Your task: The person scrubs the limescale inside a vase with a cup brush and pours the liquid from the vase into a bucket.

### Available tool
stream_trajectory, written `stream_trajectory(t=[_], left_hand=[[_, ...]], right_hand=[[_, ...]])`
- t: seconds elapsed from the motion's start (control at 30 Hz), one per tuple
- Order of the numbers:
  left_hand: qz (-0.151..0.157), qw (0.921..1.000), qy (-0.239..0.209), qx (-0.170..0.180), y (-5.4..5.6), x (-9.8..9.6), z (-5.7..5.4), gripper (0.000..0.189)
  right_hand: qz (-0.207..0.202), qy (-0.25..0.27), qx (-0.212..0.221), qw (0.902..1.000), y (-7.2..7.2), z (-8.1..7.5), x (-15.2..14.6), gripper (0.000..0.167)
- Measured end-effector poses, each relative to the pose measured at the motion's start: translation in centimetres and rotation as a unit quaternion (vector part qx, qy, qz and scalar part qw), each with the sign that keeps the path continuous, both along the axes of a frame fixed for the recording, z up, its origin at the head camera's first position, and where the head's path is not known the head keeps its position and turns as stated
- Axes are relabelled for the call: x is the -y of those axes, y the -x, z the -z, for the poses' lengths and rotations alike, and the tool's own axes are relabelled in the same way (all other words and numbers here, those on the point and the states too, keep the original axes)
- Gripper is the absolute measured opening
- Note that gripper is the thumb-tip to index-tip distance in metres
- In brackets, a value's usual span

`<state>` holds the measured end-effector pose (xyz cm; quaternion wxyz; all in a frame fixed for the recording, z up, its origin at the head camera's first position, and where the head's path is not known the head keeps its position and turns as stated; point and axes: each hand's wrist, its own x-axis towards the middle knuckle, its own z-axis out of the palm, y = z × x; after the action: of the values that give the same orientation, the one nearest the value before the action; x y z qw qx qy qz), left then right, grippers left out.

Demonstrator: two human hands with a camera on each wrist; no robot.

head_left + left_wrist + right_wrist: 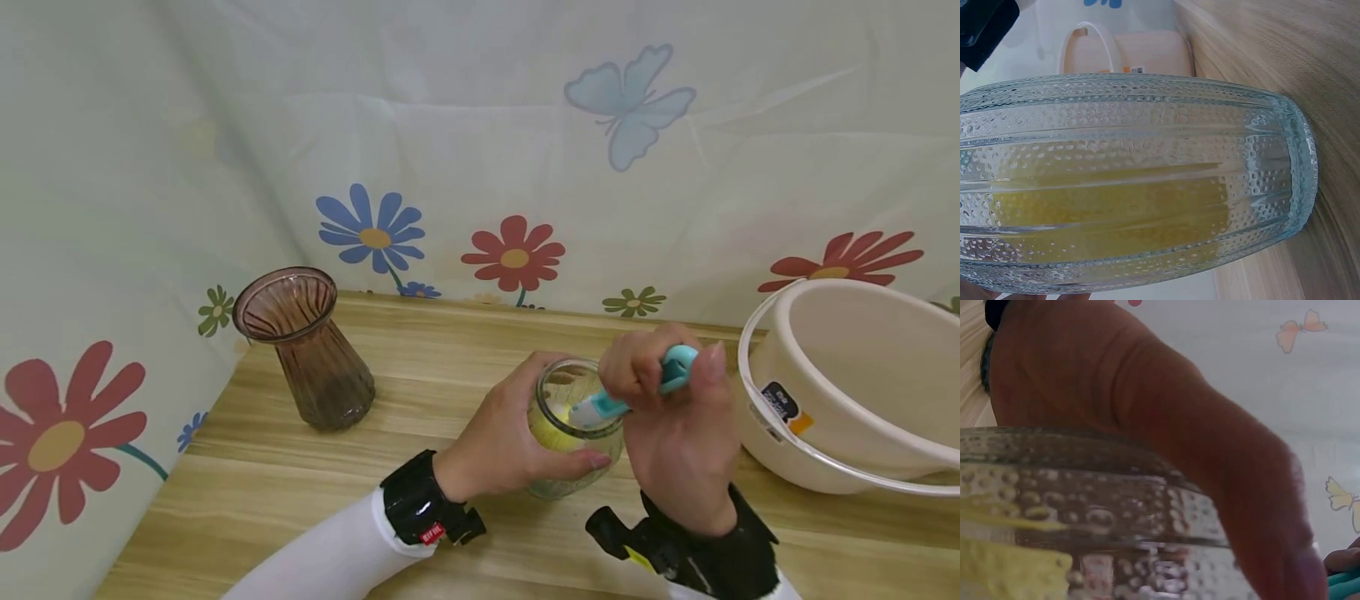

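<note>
- Left of centre in the head view, a brown glass vase [315, 358] stands on the wooden table [420, 367], well apart from both hands.
- At lower centre, the person's left hand [491, 437] grips the jar from its left side, thumb across the near wall and fingers around the far side.
- Right of it, just below and right of the frame's centre, is the clear glass jar [1141, 137], mouth up. Whether its base touches the table cannot be told.
- Within the jar, the yellow sponge [551, 433] of a brush shows through the wall. In the left wrist view its long side runs along the jar's length, and its end shows short of the base.
- The brush's turquoise handle [611, 407] slants in the head view from upper right to lower left, passing through the jar's mouth, so the jar lies down and left of the right hand along that line.
- The right hand [675, 425], right of the jar, holds the handle in curled fingers, thumb pointing up. It is the nearer hand to the handle; the left is nearer to the jar's wall. Whether the right hand touches the rim cannot be told.
- At the right edge, a pale bucket [832, 421] sits beyond the right hand, its mouth facing up.
</note>
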<state>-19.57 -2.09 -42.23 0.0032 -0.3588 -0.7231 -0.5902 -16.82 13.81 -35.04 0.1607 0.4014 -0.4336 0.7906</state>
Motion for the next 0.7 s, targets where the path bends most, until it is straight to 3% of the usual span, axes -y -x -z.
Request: stream_trajectory(t=[0.3, 0.5, 0.7], left_hand=[[0.003, 1.0, 0.001, 0.005, -0.1, 0.0, -0.1, 0.079], [0.0, 0.9999, 0.007, -0.015, 0.0, -0.1, -0.2, 0.079], [0.001, 0.9999, -0.002, -0.014, 0.0, 0.0, -0.1, 0.078]], right_hand=[[0.02, -0.064, 0.031, 0.9973, -0.2, -0.2, 0.5, 0.037], [0.049, -0.166, 0.045, 0.9839, -0.7, -0.6, 0.3, 0.035], [0.062, -0.205, 0.065, 0.9747, -1.3, -1.4, 0.2, 0.036]])
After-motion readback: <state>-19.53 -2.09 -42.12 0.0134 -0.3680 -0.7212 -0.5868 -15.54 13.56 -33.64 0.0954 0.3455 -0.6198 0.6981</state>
